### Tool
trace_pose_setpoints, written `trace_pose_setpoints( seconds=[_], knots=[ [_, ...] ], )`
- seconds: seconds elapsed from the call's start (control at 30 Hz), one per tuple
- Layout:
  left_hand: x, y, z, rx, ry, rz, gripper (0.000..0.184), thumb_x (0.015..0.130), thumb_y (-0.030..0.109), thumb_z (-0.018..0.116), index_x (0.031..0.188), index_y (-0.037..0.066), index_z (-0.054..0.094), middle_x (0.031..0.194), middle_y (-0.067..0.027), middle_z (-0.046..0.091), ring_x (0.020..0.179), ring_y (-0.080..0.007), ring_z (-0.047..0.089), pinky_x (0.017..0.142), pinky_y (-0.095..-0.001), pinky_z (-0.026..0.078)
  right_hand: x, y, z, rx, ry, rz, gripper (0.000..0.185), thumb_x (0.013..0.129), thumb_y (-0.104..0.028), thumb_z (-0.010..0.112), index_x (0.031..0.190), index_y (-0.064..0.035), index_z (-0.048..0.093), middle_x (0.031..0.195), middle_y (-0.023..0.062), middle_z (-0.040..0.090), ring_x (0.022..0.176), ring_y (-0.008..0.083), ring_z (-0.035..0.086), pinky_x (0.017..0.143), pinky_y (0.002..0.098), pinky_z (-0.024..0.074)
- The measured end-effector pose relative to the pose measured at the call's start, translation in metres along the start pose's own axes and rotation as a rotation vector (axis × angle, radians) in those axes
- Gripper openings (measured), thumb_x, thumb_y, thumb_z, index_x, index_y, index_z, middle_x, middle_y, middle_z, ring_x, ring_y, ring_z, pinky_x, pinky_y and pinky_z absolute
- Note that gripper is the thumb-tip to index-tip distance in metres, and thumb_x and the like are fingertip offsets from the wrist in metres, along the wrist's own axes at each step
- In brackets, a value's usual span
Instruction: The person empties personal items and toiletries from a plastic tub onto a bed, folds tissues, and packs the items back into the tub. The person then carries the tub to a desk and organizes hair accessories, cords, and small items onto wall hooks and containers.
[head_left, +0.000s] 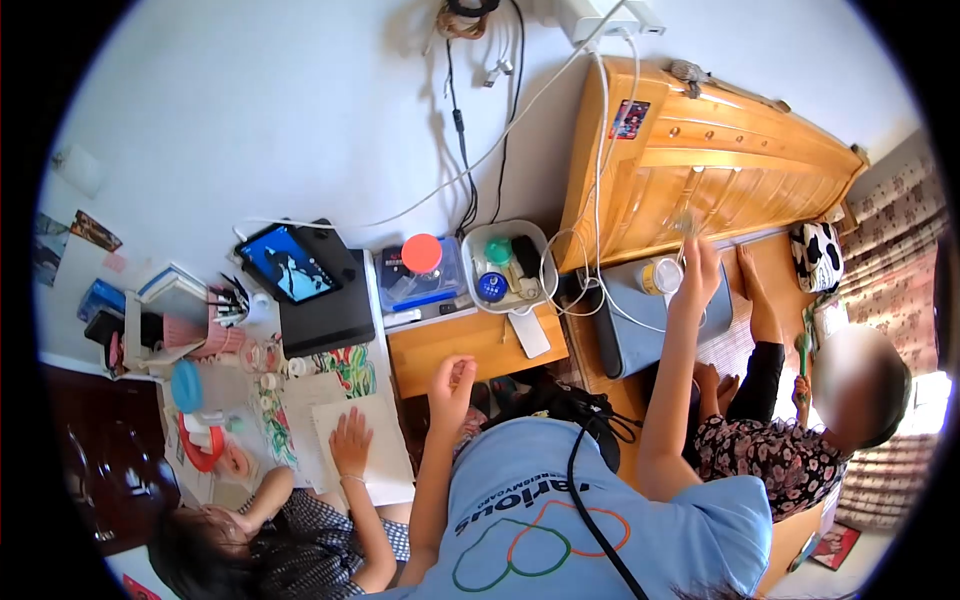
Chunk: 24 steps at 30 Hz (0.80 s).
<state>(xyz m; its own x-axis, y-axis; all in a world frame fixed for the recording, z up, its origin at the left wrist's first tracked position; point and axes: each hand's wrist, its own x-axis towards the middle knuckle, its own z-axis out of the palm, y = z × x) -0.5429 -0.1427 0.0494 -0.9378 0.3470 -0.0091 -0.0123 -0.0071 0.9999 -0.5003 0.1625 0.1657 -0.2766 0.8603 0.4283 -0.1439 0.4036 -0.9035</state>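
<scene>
My left hand (454, 388) is raised near the front edge of the wooden bedside table (430, 352). Its fingers curl inward, and I see nothing held in them. My right hand (699, 275) is lifted over a blue-grey case (640, 335), fingers pinched together. A faint, clear thing (686, 222) shows at the fingertips, too blurred to name. Just left of that hand, a round tub with a white and yellow label (657, 277) stands on the case. A white phone (529, 333) lies on the bedside table, to the right of my left hand.
A tray of small containers (507, 232) and a blue-lidded box (415, 290) stand by the wall. White cables (600, 130) hang down to the case. At left, a person's hand (351, 440) rests on paper; a tablet (289, 262) leans behind. Another person (775, 445) sits at right.
</scene>
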Motion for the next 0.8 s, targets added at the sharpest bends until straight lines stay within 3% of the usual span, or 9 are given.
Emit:
trace_pose_setpoints(
  seconds=[0.13, 0.17, 0.2, 0.3, 0.4, 0.47, 0.57, 0.7, 0.8],
  knots=[
    [-0.005, -0.007, -0.009, 0.070, 0.009, -0.039, 0.012, 0.081, 0.007, 0.051, 0.089, -0.002, 0.053, 0.076, -0.0037, 0.056, 0.069, -0.0068, 0.052, 0.062, -0.0179, 0.041, -0.070, 0.044, -0.018, -0.110, -0.261, 0.260, 0.015, 0.071, -0.008, 0.063, 0.080, 0.0005, 0.055, 0.083, 0.0047, 0.044, 0.073, 0.0100, 0.047, 0.062, 0.0215, 0.0406],
    [-0.006, -0.007, -0.010, 0.088, 0.011, -0.047, 0.013, 0.081, 0.008, 0.052, 0.089, -0.002, 0.053, 0.075, -0.0041, 0.057, 0.068, -0.0072, 0.052, 0.061, -0.0185, 0.041, -0.084, 0.042, -0.013, -0.048, -0.316, 0.392, 0.016, 0.070, -0.011, 0.064, 0.078, 0.0009, 0.056, 0.084, 0.0054, 0.046, 0.073, 0.0112, 0.048, 0.064, 0.0230, 0.0404],
    [-0.008, -0.008, -0.011, 0.088, 0.022, -0.058, 0.013, 0.081, 0.008, 0.052, 0.089, -0.002, 0.053, 0.075, -0.0041, 0.057, 0.068, -0.0072, 0.052, 0.061, -0.0185, 0.041, -0.092, 0.057, -0.011, -0.214, -0.408, 0.340, 0.020, 0.071, -0.015, 0.063, 0.077, 0.0027, 0.056, 0.084, 0.0064, 0.049, 0.074, 0.0127, 0.049, 0.066, 0.0251, 0.0397],
    [-0.009, -0.013, -0.012, 0.101, 0.020, -0.077, 0.014, 0.080, 0.009, 0.052, 0.089, -0.002, 0.053, 0.075, -0.0056, 0.057, 0.068, -0.0086, 0.053, 0.061, -0.0196, 0.042, -0.113, 0.081, 0.015, -0.019, -0.595, 0.760, 0.029, 0.073, -0.024, 0.060, 0.079, 0.0037, 0.058, 0.081, 0.0080, 0.056, 0.075, 0.0134, 0.050, 0.070, 0.0258, 0.0396],
    [-0.010, -0.022, -0.010, 0.103, 0.006, -0.153, 0.014, 0.080, 0.009, 0.052, 0.088, -0.002, 0.053, 0.075, -0.0054, 0.057, 0.067, -0.0092, 0.053, 0.061, -0.0197, 0.042, -0.126, 0.113, 0.055, -0.074, -0.811, 0.821, 0.046, 0.072, -0.038, 0.055, 0.087, 0.0050, 0.059, 0.083, 0.0085, 0.056, 0.079, 0.0171, 0.052, 0.071, 0.0274, 0.0402],
    [-0.005, -0.018, -0.010, 0.188, -0.030, -0.220, 0.014, 0.080, 0.011, 0.052, 0.087, -0.001, 0.054, 0.073, -0.0031, 0.057, 0.066, -0.0079, 0.052, 0.059, -0.0196, 0.042, -0.134, 0.143, 0.081, -0.128, -0.834, 0.940, 0.053, 0.068, -0.044, 0.057, 0.087, 0.0045, 0.059, 0.085, 0.0099, 0.056, 0.082, 0.0187, 0.051, 0.072, 0.0290, 0.0399],
    [0.001, -0.027, -0.010, 0.154, -0.021, -0.268, 0.014, 0.080, 0.013, 0.052, 0.087, 0.000, 0.055, 0.073, -0.0027, 0.057, 0.065, -0.0073, 0.052, 0.058, -0.0193, 0.041, -0.140, 0.183, 0.107, -0.194, -0.821, 0.984, 0.046, 0.066, -0.045, 0.061, 0.080, -0.0007, 0.057, 0.079, 0.0050, 0.053, 0.077, 0.0150, 0.049, 0.069, 0.0300, 0.0390],
    [0.006, -0.047, -0.021, 0.139, 0.073, -0.276, 0.015, 0.079, 0.013, 0.054, 0.086, 0.000, 0.054, 0.072, -0.0037, 0.056, 0.063, -0.0082, 0.051, 0.056, -0.0201, 0.041, -0.142, 0.205, 0.124, -0.258, -0.816, 0.922, 0.052, 0.064, -0.048, 0.063, 0.075, 0.0028, 0.059, 0.074, 0.0052, 0.055, 0.069, 0.0137, 0.050, 0.062, 0.0270, 0.0395],
    [0.007, -0.060, -0.024, 0.101, 0.153, -0.245, 0.014, 0.080, 0.014, 0.055, 0.085, 0.001, 0.054, 0.071, -0.0039, 0.055, 0.060, -0.0085, 0.049, 0.053, -0.0209, 0.040, -0.142, 0.245, 0.140, -0.493, -0.907, 0.638, 0.054, 0.062, -0.046, 0.065, 0.063, 0.0071, 0.057, 0.055, 0.0081, 0.053, 0.055, 0.0134, 0.049, 0.056, 0.0280, 0.0412]
  ],
)
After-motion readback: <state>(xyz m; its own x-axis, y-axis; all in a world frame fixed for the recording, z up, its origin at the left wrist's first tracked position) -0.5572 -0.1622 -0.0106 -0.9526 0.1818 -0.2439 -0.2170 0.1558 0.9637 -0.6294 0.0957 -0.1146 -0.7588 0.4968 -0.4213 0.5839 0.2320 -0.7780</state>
